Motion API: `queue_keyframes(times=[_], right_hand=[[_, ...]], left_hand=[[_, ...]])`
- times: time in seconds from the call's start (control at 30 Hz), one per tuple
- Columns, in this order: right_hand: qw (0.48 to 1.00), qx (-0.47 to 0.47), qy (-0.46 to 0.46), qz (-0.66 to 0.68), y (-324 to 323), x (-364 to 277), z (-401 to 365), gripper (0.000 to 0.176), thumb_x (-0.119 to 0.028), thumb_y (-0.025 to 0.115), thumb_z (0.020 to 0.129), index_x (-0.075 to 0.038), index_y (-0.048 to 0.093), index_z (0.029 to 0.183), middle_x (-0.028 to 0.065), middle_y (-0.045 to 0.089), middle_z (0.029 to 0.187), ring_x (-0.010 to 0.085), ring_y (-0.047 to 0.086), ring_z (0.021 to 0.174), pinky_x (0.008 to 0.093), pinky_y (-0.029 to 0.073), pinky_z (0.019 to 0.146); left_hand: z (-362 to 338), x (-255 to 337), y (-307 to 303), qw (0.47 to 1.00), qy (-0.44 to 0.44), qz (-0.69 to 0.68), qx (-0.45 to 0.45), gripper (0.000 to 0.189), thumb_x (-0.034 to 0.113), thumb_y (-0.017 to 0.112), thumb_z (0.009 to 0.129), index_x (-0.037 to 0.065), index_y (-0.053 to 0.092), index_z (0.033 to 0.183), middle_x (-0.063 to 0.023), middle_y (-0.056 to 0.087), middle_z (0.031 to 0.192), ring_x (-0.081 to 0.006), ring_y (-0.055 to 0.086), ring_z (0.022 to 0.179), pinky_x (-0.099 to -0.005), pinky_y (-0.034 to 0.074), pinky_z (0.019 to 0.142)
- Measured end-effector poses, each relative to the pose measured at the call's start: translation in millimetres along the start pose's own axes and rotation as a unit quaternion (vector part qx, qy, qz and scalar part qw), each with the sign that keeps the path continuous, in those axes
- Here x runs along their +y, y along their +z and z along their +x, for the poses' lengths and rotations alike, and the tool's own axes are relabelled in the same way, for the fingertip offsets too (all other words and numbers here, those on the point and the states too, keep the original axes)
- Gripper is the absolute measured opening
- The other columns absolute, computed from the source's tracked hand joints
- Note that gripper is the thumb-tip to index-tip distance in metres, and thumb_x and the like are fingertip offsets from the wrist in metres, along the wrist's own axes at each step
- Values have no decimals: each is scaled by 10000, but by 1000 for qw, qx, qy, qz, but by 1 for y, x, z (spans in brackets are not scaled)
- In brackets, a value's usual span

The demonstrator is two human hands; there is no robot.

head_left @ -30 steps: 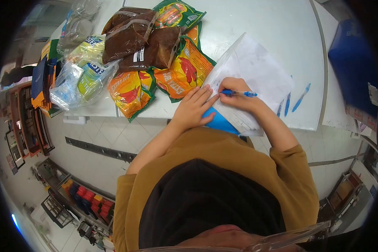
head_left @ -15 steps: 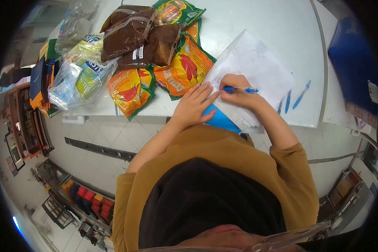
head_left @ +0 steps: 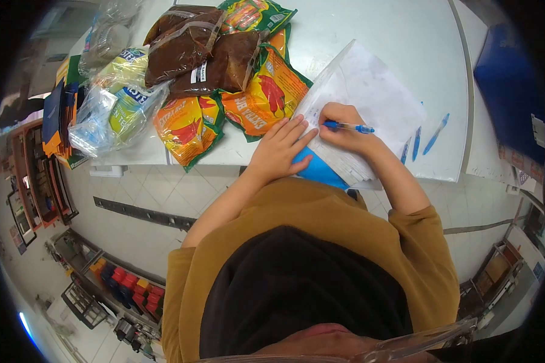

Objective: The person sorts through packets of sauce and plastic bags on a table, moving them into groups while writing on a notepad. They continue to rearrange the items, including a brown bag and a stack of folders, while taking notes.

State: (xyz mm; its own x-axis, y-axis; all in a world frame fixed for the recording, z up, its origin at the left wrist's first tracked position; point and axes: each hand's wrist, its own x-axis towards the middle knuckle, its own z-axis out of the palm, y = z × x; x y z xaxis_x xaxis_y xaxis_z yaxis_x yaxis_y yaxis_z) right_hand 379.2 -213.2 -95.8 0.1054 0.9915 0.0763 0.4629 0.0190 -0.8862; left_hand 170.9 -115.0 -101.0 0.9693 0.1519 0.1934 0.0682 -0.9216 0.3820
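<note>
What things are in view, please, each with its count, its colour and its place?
Table: one, white, under the goods
Held pen: one, blue and clear, in right hand's grip
Loose pens: at least three, blue, right of paper
Paper stack: one, white, beneath right hand
Blue sheet: one, by stack's near edge
Brown pouches: at least three, piled left of paper
Chilli bags: at least two, orange-green, beside pouches
Green bag: one, behind pouches
Clear-wrapped packs: count unclear, yellow-green, table's left
Left hand: one, flat at paper's edge
Right hand: one, on paper
</note>
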Motion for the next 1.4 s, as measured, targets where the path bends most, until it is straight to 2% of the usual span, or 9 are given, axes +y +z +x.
queue_keyframes(times=[0.43,0.53,1.13,1.4], right_hand=[[999,26,-18,14,1,2,0,123,-48,678,719,-18,573,777,140,590,741,305,595,699,364,476,621],[999,23,-28,-6,1,4,0,108,-41,660,713,-7,578,773,130,582,752,267,583,681,337,472,622],[998,42,-39,-13,1,0,1,124,-26,658,687,-13,551,748,136,554,727,291,572,668,342,459,601],[994,96,-48,-20,3,4,-3,106,-10,649,689,-7,560,746,130,565,735,281,582,686,343,469,617]], left_hand=[[1,0,-1,1000,0,0,10,554,364,656,810,141,573,1310,-106,572,1265,-264,474,1295,-439,336,1093],[2,0,-1,1000,1,2,6,554,364,656,809,139,573,1309,-107,572,1264,-264,477,1292,-438,338,1092],[1,1,-1,1000,-3,0,3,542,357,630,826,135,563,1317,-110,561,1295,-255,449,1320,-428,317,1115],[1,0,0,1000,-2,-1,12,559,354,661,802,150,570,1315,-101,565,1274,-259,482,1286,-439,340,1088]])
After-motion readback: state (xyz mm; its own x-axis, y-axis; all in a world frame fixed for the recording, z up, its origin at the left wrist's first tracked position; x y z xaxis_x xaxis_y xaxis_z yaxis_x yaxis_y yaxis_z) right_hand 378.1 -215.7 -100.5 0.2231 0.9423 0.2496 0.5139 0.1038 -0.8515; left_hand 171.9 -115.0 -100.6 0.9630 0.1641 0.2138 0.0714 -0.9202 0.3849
